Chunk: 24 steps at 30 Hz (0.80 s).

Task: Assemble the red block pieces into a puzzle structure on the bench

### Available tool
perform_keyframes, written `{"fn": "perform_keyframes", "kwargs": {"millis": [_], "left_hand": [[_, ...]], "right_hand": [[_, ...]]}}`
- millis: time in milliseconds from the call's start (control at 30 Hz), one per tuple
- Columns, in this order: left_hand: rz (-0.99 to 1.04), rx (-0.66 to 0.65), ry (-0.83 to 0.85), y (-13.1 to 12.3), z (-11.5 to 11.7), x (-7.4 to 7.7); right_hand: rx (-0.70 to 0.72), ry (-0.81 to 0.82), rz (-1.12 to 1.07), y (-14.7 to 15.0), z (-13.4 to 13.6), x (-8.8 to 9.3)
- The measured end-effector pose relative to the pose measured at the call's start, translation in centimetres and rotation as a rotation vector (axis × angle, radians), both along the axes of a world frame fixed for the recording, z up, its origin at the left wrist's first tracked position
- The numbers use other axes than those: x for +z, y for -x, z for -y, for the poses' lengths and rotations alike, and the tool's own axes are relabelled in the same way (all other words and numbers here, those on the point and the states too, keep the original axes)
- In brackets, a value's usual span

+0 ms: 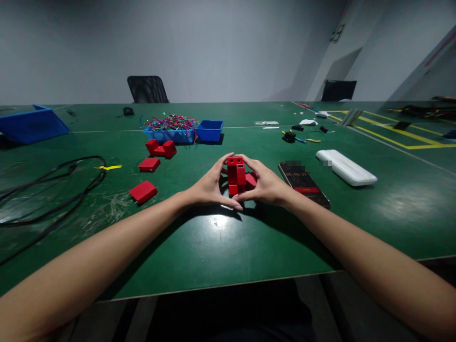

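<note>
Between my two hands stands a red fuse holder (235, 175), upright, with two round holes in its top and slots down one side. My left hand (210, 185) curves around its left side, fingertips at the upper edge and thumb low in front. My right hand (269, 183) holds it from the right, thumb at its lower front and fingers at the top. Another red piece (251, 180) shows partly inside my right hand's curve; the fingers hide the rest. To the left lie a U-shaped red base (161, 148) and two red plug-in pieces, one nearer (143, 192) and one farther (149, 165).
A phone (304, 184) showing a timer and a white power bank (345, 167) lie right. Behind are a blue bin of thin wires (171, 129) and a smaller blue bin (210, 131). Black cable (81, 190) loops at left; a black part (289, 137) sits back right.
</note>
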<state>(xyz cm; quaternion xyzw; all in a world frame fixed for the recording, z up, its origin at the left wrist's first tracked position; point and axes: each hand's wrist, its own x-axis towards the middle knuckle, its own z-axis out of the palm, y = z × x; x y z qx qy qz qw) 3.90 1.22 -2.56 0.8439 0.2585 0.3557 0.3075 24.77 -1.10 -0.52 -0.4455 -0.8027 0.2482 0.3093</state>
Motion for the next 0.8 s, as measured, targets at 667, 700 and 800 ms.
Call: {"fn": "perform_keyframes", "kwargs": {"millis": [667,700,800], "left_hand": [[0.068,0.274,0.022,-0.1,-1.9,-1.7],[0.07,0.264,0.028,-0.1,-1.9,-1.6],[0.066,0.212,0.024,-0.1,-1.7,-1.4]], "right_hand": [[-0.175,-0.072,0.324,-0.5,-0.1,-0.1],[-0.203,-0.066,0.339,-0.5,-0.1,0.0],[-0.205,-0.053,0.41,-0.5,-0.1,0.3]]}}
